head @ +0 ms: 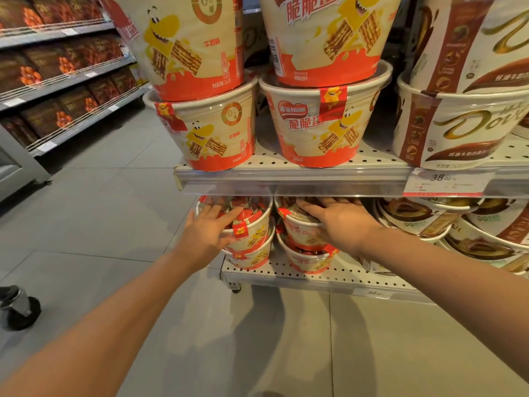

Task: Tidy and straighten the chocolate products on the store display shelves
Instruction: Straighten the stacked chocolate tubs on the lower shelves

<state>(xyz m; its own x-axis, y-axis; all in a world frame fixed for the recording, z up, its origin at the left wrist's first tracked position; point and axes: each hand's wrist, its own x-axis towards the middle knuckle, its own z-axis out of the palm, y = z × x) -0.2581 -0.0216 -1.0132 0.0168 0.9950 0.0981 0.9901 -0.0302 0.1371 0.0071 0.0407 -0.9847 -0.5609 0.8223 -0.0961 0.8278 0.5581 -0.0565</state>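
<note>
Grey floor tiles run under a wheeled store gondola with perforated metal shelves. Both hands reach under the upper shelf edge [292,181] to the lower shelf [315,275]. The left hand [207,229] lies with fingers spread and nearly straight across the clear lid of the left top tub [252,224]; the right hand [333,217] rests flat, fingers extended, on the lid of the right top tub [297,224], thumb at its rim. Neither curls round anything.

These wafer tubs look light and stiff-walled, with thin glossy lids that may flex or slip, so holding by the rim or the side walls seems safer than pressing the lid. Two stacks of two sit on this shelf, four tubs; four larger ones stand above. Brown-and-cream Dove tubs [458,130] crowd the right side, their number unclear.
</note>
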